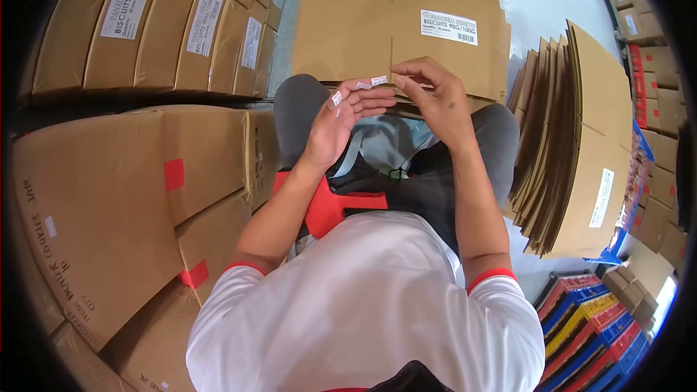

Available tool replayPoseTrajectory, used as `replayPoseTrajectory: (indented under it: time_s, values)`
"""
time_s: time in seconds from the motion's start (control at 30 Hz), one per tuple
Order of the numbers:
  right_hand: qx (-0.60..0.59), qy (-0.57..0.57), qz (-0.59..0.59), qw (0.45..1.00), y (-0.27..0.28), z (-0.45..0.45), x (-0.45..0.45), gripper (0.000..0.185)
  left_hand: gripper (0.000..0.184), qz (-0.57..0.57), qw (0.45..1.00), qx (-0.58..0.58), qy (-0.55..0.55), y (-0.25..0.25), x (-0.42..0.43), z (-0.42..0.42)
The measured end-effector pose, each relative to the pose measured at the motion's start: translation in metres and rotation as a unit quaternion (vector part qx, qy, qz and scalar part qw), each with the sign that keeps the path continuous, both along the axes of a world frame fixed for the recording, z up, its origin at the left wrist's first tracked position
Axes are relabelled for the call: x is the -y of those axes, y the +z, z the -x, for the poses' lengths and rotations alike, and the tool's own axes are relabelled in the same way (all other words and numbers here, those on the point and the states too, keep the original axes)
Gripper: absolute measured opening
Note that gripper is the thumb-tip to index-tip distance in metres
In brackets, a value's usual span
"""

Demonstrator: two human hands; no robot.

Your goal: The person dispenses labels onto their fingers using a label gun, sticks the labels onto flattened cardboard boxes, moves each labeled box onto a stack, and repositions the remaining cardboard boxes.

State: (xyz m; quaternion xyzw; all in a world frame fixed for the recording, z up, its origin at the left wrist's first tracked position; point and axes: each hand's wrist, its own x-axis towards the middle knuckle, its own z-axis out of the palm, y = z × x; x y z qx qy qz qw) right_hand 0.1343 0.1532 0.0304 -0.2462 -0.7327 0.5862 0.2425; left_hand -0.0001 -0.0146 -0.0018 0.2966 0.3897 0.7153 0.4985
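Note:
My left hand (340, 120) is held palm up with its fingers stretched out. Small white printed labels are stuck along its fingers: one label (336, 99) near the thumb side, one label (364, 86) farther along and one label (379, 80) at a fingertip. Just right of that last label is my right hand (438, 98), its thumb and index finger bent toward it with a small gap between their tips. Nothing shows between those tips. Beyond both hands lies a flat cardboard piece (348, 22) with a printed white label (449, 27).
Stacked boxes (94, 196) stand close on the left, with labelled biscuit boxes (163, 36) behind. Flattened cartons (602, 101) stand upright on the right. Coloured crates (592, 334) are at the lower right. A red object (327, 207) lies by my lap.

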Motion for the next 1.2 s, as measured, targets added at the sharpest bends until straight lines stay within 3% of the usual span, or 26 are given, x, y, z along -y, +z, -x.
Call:
replayPoseTrajectory:
  time_s: [0.17, 0.27, 0.33, 0.43, 0.5, 0.57, 0.63, 0.8, 0.93, 1.0, 1.2]
  values:
    - [-0.007, 0.025, -0.021, 0.999, -0.001, 0.014, 0.001, 0.018, 0.066, -0.006, 1.0, -0.006, -0.006, -0.003, 0.0, 0.003]
    - [-0.037, 0.005, -0.024, 0.999, -0.004, 0.017, 0.004, 0.015, 0.071, 0.001, 1.0, -0.016, -0.025, -0.005, -0.001, 0.004]
    - [-0.035, -0.025, -0.097, 0.994, 0.005, 0.015, 0.004, 0.01, 0.073, 0.022, 1.0, -0.011, -0.002, 0.005, -0.004, -0.004]
    - [-0.049, -0.084, -0.067, 0.993, 0.006, 0.008, -0.015, 0.008, 0.077, 0.062, 0.998, -0.01, 0.022, 0.005, -0.007, -0.003]
    - [-0.061, -0.119, -0.004, 0.991, -0.029, 0.002, -0.07, 0.007, 0.076, 0.087, 0.995, -0.03, 0.03, 0.004, -0.007, 0.001]
    - [0.011, -0.143, 0.005, 0.99, -0.063, -0.008, -0.148, 0.014, 0.075, 0.095, 0.995, -0.035, 0.017, 0.002, -0.007, 0.004]
    - [0.046, -0.227, 0.111, 0.966, -0.113, -0.013, -0.213, 0.01, 0.073, 0.104, 0.994, -0.033, 0.005, -0.001, -0.009, 0.003]
    - [0.263, -0.188, 0.095, 0.941, -0.222, -0.023, -0.301, 0.019, 0.075, 0.132, 0.988, -0.078, 0.005, -0.004, -0.015, 0.0]
    - [0.311, -0.155, 0.053, 0.936, -0.262, -0.016, -0.324, 0.025, 0.074, 0.144, 0.986, -0.089, 0.011, -0.005, -0.017, 0.001]
    - [0.326, -0.16, -0.025, 0.931, -0.275, -0.014, -0.33, 0.029, 0.074, 0.15, 0.985, -0.087, 0.008, -0.006, -0.019, 0.002]
    - [0.332, -0.162, 0.028, 0.929, -0.276, -0.015, -0.327, 0.025, 0.076, 0.151, 0.984, -0.093, -0.01, -0.007, -0.023, -0.002]
